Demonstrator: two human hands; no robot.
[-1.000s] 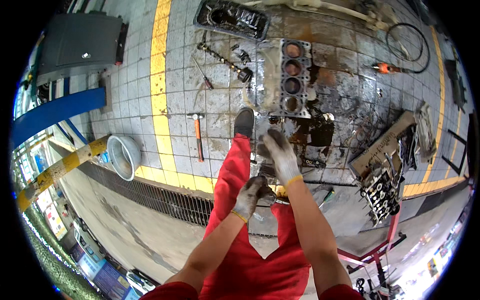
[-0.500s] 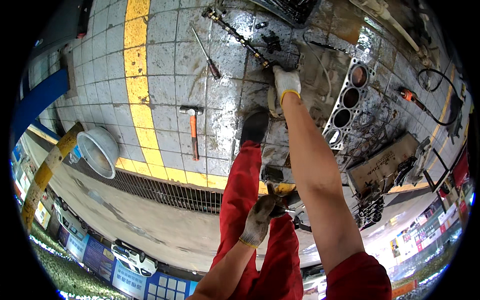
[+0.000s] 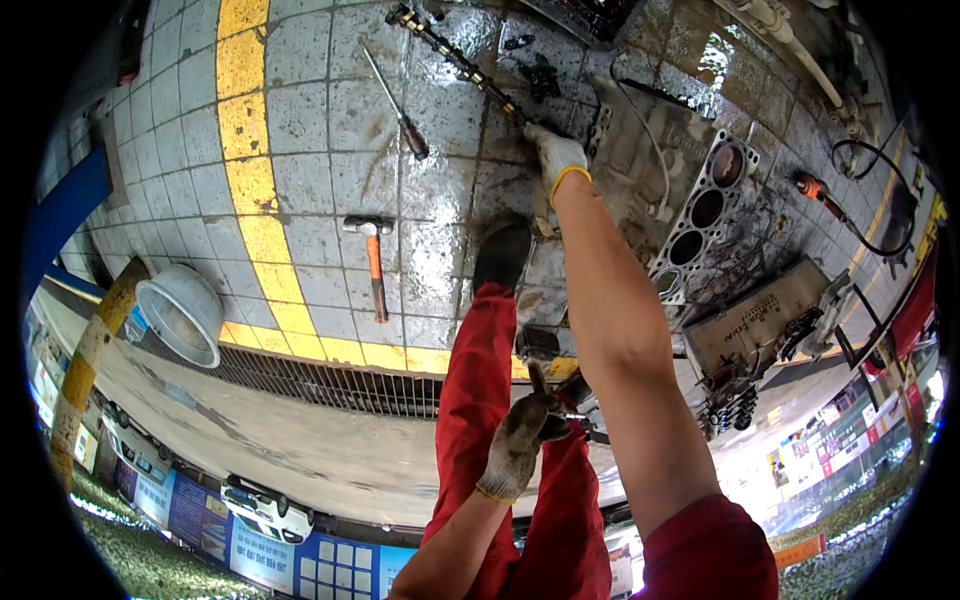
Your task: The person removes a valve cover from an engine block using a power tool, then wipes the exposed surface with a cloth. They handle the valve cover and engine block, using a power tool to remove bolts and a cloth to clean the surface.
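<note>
At the far left, near 9 o'clock, is a blue beam (image 3: pixel 65 220). A yellow and black pole (image 3: pixel 100 350) leans under it. The gray bucket (image 3: pixel 210 342) sits at 3 o'clock from the pole. Next come a yellow line (image 3: pixel 253 180) on the gray tile floor (image 3: pixel 300 185) and, down near 7 o'clock, a white car (image 3: pixel 265 510).

The hammer (image 3: pixel 376 275) lies on the tiles with its head at 12 o'clock and its orange handle at 6. The screwdriver (image 3: pixel 398 108) is at 12 o'clock from the hammer. Just to its right is the long, bumpy rod (image 3: pixel 460 65), flat on the floor. It points up to between 10 and 11 o'clock from the right hand (image 3: pixel 557 155).

The left hand (image 3: pixel 517 440), gloved and dirty, is low down by the red pants (image 3: pixel 470 390). Its grip is curled near a shiny bit (image 3: pixel 574 416), but I cannot tell if it is clamped on it. A dark shoe (image 3: pixel 503 255) is at 12 o'clock from this hand, and a small black block (image 3: pixel 540 343) is just past 12, nearer.

The right hand, gloved too, is on the rod's low end. Its grip is bent over, and I cannot tell if it is clamped on the rod. Small black parts (image 3: pixel 540 78) lie near 12 o'clock from it.

The engine (image 3: pixel 697 226), with four round holes, is at 4 o'clock from the right hand. A tan box (image 3: pixel 755 315) is at 5 o'clock from the engine. An orange tool (image 3: pixel 820 195) is between 2 and 3.
</note>
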